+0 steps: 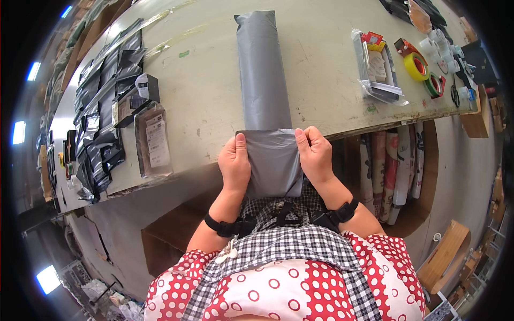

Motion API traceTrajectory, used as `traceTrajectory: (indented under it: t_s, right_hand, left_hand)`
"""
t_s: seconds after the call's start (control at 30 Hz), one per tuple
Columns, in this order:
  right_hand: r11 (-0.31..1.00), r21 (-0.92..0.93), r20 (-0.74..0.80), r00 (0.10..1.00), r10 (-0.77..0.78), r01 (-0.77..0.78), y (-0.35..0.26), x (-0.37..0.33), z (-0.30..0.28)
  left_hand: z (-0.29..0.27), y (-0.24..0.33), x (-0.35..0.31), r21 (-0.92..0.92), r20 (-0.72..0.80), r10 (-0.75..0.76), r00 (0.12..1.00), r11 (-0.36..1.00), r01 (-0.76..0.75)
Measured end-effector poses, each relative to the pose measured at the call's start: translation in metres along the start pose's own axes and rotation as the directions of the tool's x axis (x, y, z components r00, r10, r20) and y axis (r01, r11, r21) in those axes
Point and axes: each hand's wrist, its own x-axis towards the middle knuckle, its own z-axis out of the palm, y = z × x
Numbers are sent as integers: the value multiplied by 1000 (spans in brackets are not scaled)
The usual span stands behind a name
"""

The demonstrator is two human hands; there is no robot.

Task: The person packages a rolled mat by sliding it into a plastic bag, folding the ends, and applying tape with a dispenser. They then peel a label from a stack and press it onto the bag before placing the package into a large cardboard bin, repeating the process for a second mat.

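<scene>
Grey plastic bag (265,75), long; far length on surface (326,69); near part between left fingers (240,142) and right fingers (302,142), both pinching its edges.

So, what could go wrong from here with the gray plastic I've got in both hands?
The gray plastic is pinched near its two top corners by the left hand and the right hand, so a hard or uneven pull might stretch or tear it there. It also hangs past the front of the table, whose worn edge could snag it. Neither hand steadies the far end of the long gray package, so it might swing askew.
</scene>
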Motion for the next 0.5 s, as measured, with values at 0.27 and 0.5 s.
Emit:
traceTrajectory:
  t_s: [0.27,0.5]
  right_hand:
    - [981,-174,-28,995,-94,88,35,1,31]
    - [928,-372,101,993,63,-21,20,0,27]
  left_hand:
    - [8,-14,1,333,-22,36,999,942,-26]
    - [-5,-7,4,670,107,-24,994,740,-54]
